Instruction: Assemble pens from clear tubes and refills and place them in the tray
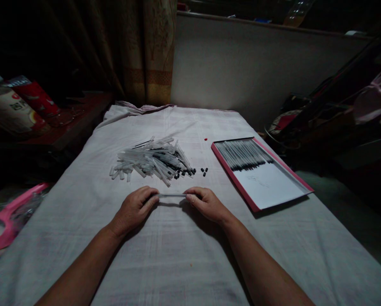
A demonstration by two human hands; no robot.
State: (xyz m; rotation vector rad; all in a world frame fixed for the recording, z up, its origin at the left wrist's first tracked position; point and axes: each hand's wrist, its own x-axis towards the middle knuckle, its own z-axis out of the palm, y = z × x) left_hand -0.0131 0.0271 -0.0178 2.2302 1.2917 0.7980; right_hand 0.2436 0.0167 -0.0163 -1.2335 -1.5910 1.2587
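Between my two hands a thin pen (173, 195) is held level, just above the cloth. My left hand (138, 207) pinches its left end, and my right hand (206, 203) pinches its right end; the fingers cover both ends. Beyond them lies a loose pile of clear pen barrels, dark refills and caps (152, 159). Several small black plugs (204, 170) are scattered at the pile's right. On the right, a shallow pink-edged box (263, 193) holds a row of pens (243, 154) with dark ends, side by side in its far half.
A white cloth (165, 255) covers the table. One small red piece (206, 139) lies near the box. At the left stand a jar (13, 108) and a red packet (34, 95) on a dark side table; a pink plastic handle (10, 216) is below. A curtain (158, 51) hangs behind.
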